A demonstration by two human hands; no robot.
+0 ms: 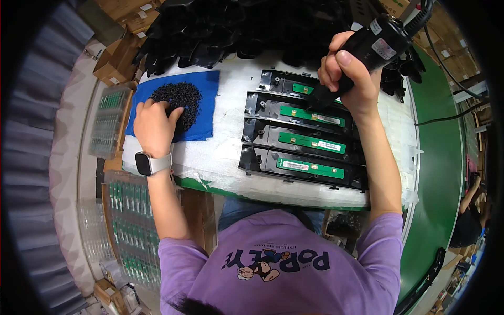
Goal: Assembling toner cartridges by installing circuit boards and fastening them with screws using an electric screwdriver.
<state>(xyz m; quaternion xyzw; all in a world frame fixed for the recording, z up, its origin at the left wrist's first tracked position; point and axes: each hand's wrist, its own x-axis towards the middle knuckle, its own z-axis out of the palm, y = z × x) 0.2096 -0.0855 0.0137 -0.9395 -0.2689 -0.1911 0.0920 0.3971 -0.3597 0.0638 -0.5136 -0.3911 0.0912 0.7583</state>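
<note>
right fingers (332,68) round black driver (380,42), left fingers (175,115) at black pieces (185,97), grip unclear; green boards (302,139) inside black housings (269,161)

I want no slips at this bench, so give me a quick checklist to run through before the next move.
1. Power driver held: ok, in the right hand.
2. Screws within reach: ok, the left hand is at the pile.
3. Screw pinched by left hand: cannot tell.
4. Boards in panels: ok, one shows in each of four.
5. Driver seated on a screw: cannot tell, black on black.
6. Cord clear of panels: ok.
</note>
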